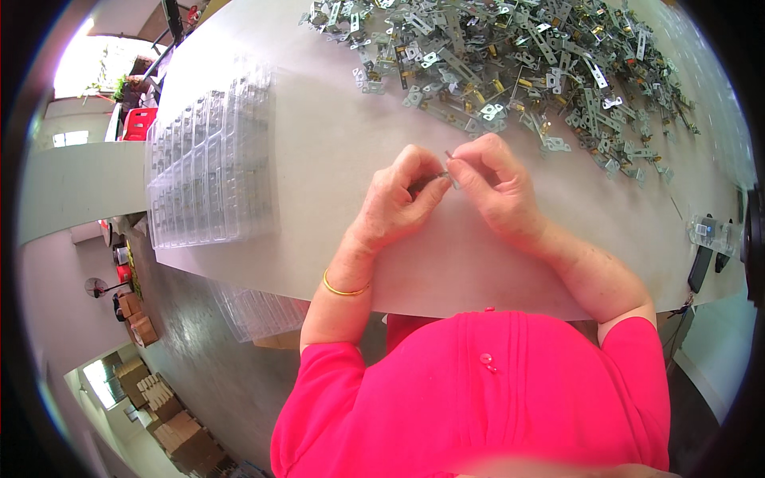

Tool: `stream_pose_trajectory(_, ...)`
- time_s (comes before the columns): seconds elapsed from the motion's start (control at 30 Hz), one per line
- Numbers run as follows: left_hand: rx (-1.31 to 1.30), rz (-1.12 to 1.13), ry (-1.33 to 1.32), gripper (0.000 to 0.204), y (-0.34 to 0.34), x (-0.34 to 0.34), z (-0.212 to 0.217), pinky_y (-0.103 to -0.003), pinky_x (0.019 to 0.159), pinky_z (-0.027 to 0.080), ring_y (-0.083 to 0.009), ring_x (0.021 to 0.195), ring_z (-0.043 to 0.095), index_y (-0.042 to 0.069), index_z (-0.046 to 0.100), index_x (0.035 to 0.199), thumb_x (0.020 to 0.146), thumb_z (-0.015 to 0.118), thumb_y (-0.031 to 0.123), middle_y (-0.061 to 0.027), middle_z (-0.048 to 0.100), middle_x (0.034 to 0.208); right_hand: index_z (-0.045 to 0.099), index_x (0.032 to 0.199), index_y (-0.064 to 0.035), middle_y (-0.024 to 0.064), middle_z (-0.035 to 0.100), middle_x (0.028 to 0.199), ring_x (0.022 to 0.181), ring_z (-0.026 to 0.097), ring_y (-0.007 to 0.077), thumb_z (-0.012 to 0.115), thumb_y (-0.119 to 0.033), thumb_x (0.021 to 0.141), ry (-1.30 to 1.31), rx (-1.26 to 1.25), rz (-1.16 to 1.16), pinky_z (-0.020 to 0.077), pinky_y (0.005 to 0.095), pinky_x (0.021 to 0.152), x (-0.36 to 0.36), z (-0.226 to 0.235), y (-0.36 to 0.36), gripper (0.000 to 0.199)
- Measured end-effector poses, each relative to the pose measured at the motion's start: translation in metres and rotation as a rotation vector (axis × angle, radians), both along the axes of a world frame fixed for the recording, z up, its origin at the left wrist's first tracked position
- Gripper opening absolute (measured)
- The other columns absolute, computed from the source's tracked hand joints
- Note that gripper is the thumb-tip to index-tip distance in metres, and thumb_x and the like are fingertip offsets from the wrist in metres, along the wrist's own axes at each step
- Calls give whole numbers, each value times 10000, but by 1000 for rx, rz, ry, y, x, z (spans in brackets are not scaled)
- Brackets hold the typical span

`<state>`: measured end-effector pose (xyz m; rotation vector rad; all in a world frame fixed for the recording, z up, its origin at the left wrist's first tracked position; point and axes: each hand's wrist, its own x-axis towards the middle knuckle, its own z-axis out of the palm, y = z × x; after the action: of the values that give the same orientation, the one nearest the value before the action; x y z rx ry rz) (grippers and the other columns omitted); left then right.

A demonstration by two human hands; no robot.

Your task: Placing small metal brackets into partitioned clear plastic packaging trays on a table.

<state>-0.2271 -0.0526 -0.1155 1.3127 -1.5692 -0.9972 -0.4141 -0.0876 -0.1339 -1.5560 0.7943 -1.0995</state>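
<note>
My left hand (402, 191) and my right hand (498, 182) meet over the table, fingertips almost touching. Pinched between thumbs and fingers is a small, thin metal part (449, 177), mostly hidden, so its full shape cannot be made out. Both hands appear closed on it or on pieces of it. Just beyond them lies a large loose heap of small silvery metal brackets (550, 64), some with brass-coloured pieces. A gold bangle (346, 288) circles my left wrist.
Stacked clear plastic compartment trays (209, 163) stand on the table's left; more trays (259, 307) sit below its edge. At the right edge are a small clear container (712, 233) and a black-handled item (700, 269). A thin rod (676, 209) lies near them.
</note>
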Motion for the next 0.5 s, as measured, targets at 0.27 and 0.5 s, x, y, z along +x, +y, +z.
stream_pose_trajectory(0.27, 369, 134, 565, 105, -8, 15, 12, -202, 453, 349, -62, 492, 445, 48, 545, 1040, 983, 621, 93, -45, 616, 724, 624, 1026, -49, -33, 578, 795, 646, 493, 30, 634, -114, 1000, -136, 391, 28, 413, 213, 571, -4, 22, 3, 71)
stream_pose_trajectory(0.5, 352, 122, 727, 106, -10, 18, 8, -207, 407, 298, -67, 428, 392, 75, 543, 1064, 1015, 580, 161, -51, 603, 693, 635, 1007, -48, -28, 581, 713, 636, 534, 39, 632, -159, 1007, 36, 288, 66, 441, 227, 570, 0, 19, 2, 112)
